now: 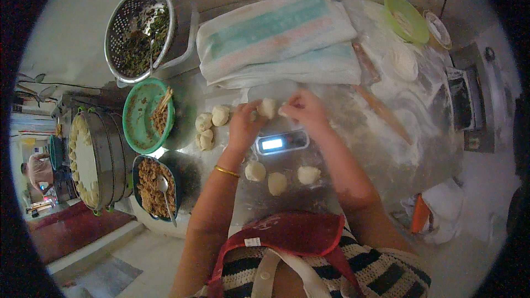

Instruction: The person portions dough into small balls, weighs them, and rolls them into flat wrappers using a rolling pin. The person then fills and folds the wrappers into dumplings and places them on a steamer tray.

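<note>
A digital kitchen scale [283, 142] with a lit display stands on the floury worktop before me. A dough ball [267, 109] sits over its platform. My left hand [244, 124] is at the ball's left side, with pale dough showing between thumb and fingers. Between its fingertips my right hand [307, 109] pinches a small dough piece [283, 110], just right of the ball. Left of my left hand lie several dough lumps [220, 115], close together. Nearer to me are three more, a left lump [255, 171], a middle lump [277, 183] and a right lump [309, 175].
A folded striped cloth [277, 37] lies behind the scale, a rolling pin [383, 114] to the right. At left stand a colander of greens [138, 37], a green bowl [138, 122], a tub of filling [155, 186] and a steamer [103, 161]. Far left, a person [39, 169] is visible.
</note>
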Motion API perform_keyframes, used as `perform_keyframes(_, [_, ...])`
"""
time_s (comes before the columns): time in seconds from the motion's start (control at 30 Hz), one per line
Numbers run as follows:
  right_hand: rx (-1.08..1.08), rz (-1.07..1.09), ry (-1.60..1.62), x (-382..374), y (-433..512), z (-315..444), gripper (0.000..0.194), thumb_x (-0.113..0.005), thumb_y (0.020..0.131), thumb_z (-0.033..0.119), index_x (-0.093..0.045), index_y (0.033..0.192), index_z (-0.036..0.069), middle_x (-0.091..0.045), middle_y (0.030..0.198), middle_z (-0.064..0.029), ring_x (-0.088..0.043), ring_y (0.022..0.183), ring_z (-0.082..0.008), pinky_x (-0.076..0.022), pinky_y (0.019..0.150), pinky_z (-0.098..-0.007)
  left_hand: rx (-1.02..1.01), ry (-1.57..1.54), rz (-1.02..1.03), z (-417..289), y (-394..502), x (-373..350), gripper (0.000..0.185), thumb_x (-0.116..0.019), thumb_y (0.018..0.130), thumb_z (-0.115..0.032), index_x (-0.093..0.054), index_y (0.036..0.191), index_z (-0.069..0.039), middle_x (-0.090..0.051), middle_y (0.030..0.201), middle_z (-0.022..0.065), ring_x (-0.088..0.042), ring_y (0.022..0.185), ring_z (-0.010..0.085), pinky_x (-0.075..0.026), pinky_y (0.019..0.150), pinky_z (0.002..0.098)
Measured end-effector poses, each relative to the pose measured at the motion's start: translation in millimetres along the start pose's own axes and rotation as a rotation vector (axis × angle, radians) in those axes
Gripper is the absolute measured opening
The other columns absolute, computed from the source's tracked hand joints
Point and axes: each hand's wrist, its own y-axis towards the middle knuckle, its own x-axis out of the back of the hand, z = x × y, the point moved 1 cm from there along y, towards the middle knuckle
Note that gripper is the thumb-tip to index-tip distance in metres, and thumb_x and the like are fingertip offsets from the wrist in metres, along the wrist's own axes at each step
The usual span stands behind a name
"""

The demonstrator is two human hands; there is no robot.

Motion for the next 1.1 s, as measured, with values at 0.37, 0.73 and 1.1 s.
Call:
perform_keyframes(0.37, [0.313,-0.171,-0.743,-39,48,-30,0.033,-0.076,0.071,0.029,-0.061,0.090,0.007,-0.060,0.094,-0.0120,-0.059,0.085,-0.0297,-0.0483,0.071,-0.0415,0.006,-0.016,-0.034,8,-3,-7,0.050,-0.072,0.074,-0.015,-0.059,0.122,-0.011,-0.060,0.101,0.0155,-0.059,0.090,0.0333,-0.048,0.079,0.0406])
perform_keyframes(0.73, [0.436,0.098,-0.777,-40,21,-12,0.038,-0.076,0.071,0.020,-0.060,0.101,0.003,-0.060,0.100,-0.0118,-0.060,0.086,-0.0250,-0.0491,0.075,-0.0369,0.652,-0.994,-0.092,4,-26,17,0.041,-0.065,0.084,-0.020,-0.058,0.120,-0.002,-0.060,0.102,0.0046,-0.055,0.087,0.0130,-0.044,0.069,0.0255])
perform_keyframes(1.1, [-0.004,-0.012,-0.302,34,-35,-18,0.038,-0.078,0.070,0.014,-0.063,0.103,0.004,-0.064,0.091,-0.0069,-0.061,0.080,-0.0152,-0.0509,0.070,-0.0317,0.626,-1.393,-0.076,8,-37,24,0.042,-0.057,0.084,-0.008,-0.050,0.125,0.002,-0.054,0.115,0.0090,-0.056,0.100,0.0205,-0.049,0.082,0.0346])
